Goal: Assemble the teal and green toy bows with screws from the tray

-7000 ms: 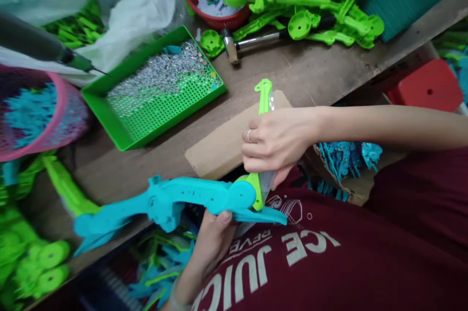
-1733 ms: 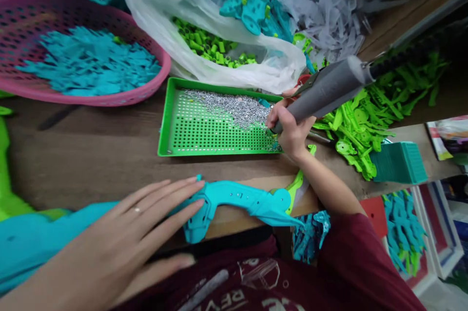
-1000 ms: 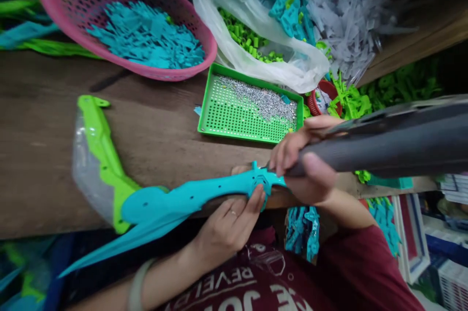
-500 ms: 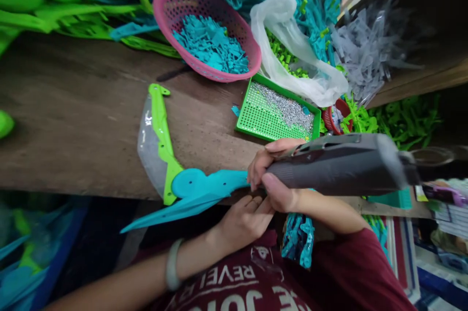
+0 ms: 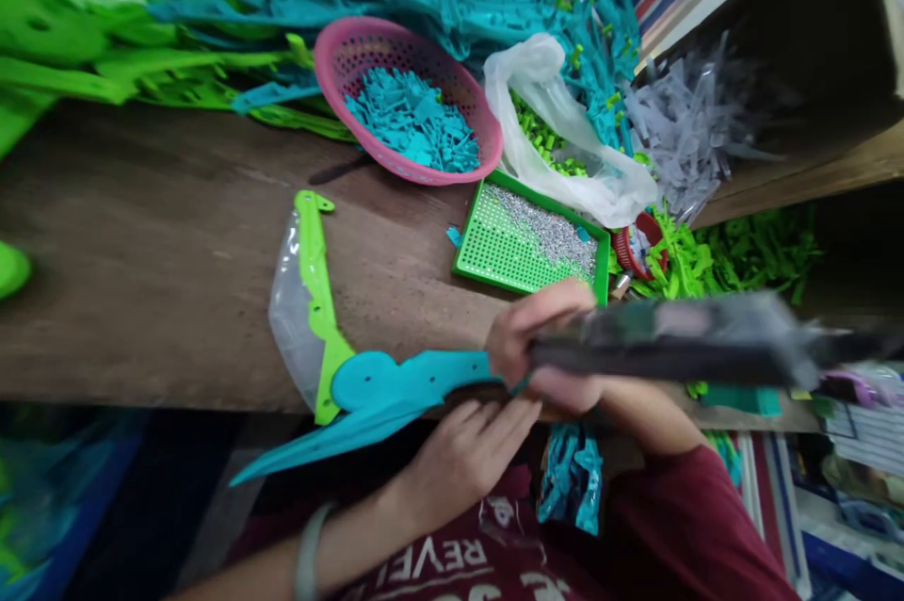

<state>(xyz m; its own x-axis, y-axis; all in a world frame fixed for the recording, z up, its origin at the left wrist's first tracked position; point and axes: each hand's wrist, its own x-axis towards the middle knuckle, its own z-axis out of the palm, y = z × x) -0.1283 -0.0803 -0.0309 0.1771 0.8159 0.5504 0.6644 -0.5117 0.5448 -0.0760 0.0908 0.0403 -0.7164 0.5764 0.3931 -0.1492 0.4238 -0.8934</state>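
Observation:
A teal plastic toy body (image 5: 395, 384) lies along the near edge of the wooden bench (image 5: 162, 281), with a lime green arm (image 5: 316, 281) and a clear blade piece hinged at its left end. My left hand (image 5: 466, 450) holds the teal body from below, fingers curled under its right end. My right hand (image 5: 543, 347) grips a grey powered screwdriver (image 5: 678, 342), blurred by motion, with its tip at the teal body's right end.
A green perforated tray (image 5: 515, 252) of small silver screws sits just beyond my hands. Behind it are a pink basket (image 5: 339, 55) of teal pieces, a clear bag (image 5: 557, 149) of green bits, and piles of teal, green and grey plastic parts.
My right hand went from the screw tray to the teal toy with the screwdriver. My left hand shifted from lying flat on top to holding the toy's right end from below.

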